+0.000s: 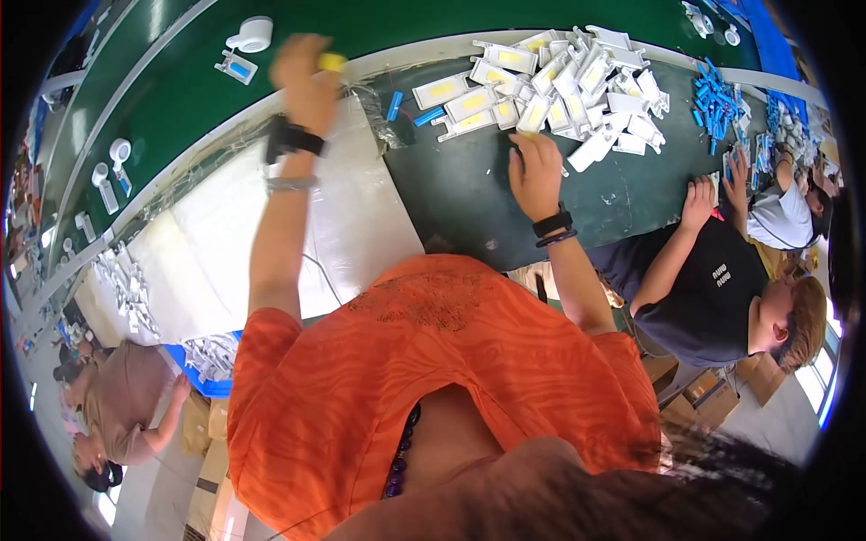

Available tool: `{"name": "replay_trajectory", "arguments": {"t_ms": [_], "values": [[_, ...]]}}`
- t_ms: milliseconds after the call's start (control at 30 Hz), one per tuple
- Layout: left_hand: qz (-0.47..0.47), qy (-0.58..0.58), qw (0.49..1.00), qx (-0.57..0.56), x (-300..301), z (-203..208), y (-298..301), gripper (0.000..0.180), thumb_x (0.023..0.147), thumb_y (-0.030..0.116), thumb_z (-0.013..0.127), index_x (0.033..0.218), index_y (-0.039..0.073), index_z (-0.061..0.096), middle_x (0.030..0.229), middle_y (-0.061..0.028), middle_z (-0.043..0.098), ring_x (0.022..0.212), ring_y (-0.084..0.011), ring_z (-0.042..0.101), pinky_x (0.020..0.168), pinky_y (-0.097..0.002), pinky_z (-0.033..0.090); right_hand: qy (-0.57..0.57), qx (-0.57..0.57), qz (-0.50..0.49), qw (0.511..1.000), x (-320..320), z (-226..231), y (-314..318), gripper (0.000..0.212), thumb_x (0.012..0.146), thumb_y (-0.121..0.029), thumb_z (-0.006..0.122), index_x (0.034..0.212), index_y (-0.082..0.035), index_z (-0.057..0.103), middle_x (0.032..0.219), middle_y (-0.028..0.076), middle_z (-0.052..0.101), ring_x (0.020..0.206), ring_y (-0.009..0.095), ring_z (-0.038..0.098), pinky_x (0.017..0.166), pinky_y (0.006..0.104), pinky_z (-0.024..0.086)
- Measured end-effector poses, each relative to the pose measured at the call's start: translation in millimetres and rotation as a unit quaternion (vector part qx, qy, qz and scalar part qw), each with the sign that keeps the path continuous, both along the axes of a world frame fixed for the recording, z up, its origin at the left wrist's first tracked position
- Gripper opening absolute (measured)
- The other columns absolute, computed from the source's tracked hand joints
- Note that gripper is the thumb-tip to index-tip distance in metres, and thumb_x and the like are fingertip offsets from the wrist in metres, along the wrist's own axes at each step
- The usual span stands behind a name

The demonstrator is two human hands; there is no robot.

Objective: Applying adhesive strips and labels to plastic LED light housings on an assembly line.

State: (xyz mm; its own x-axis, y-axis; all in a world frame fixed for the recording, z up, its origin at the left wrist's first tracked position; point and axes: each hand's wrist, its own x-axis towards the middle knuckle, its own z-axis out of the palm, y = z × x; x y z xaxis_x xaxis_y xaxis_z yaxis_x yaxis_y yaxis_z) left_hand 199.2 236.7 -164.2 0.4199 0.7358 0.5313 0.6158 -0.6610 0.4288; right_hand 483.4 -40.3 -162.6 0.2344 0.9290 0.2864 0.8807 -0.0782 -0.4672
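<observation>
My left hand [305, 86] is raised over the far edge of the bench, beside the green belt. It is smeared by motion, and a small yellow piece [332, 62] shows at its thumb side; whether it grips this or wears it I cannot tell. A dark watch and a bangle are on that wrist. My right hand [538, 176] rests at the near edge of a heap of white lamp panels [474, 102] with yellow strips. Its fingers are stretched toward the panels, thumb apart, with no held thing visible. Two blue cylindrical cells [394, 106] lie left of the heap.
A green conveyor belt [180, 68] runs along the far side, carrying a round white lamp part [255, 34] and a panel with a blue cell [236, 68]. White sheeting [361, 198] covers the bench's left part. Blue cells [713, 104] and a co-worker [713, 288] are at right; another person sits left.
</observation>
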Motion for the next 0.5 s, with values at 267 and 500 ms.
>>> {"name": "replay_trajectory", "arguments": {"t_ms": [267, 500], "values": [[-0.079, 0.139, 0.986, -0.054, 105, -41, -119, 0.031, 0.080, 0.011, 0.058, 0.110, 0.013, 0.066, 0.131, -0.0062, 0.058, 0.124, -0.0265, 0.049, 0.105, -0.0527, 0.034, -0.145, -0.010, 0.139, 0.980, -15, -7, 82, 0.040, 0.078, -0.006, 0.057, 0.117, -0.008, 0.059, 0.118, 0.011, 0.057, 0.127, 0.031, 0.046, 0.101, 0.0442, 0.041], [-0.159, 0.258, 0.948, -0.092, 62, -26, -101, 0.030, 0.077, 0.012, 0.065, 0.107, 0.016, 0.063, 0.135, 0.0008, 0.056, 0.127, -0.0238, 0.047, 0.109, -0.0574, 0.026, -0.101, -0.024, 0.324, 0.940, 10, -15, 23, 0.026, 0.080, -0.009, 0.057, 0.105, -0.009, 0.062, 0.119, 0.009, 0.058, 0.125, 0.029, 0.050, 0.103, 0.0456, 0.041]]}}
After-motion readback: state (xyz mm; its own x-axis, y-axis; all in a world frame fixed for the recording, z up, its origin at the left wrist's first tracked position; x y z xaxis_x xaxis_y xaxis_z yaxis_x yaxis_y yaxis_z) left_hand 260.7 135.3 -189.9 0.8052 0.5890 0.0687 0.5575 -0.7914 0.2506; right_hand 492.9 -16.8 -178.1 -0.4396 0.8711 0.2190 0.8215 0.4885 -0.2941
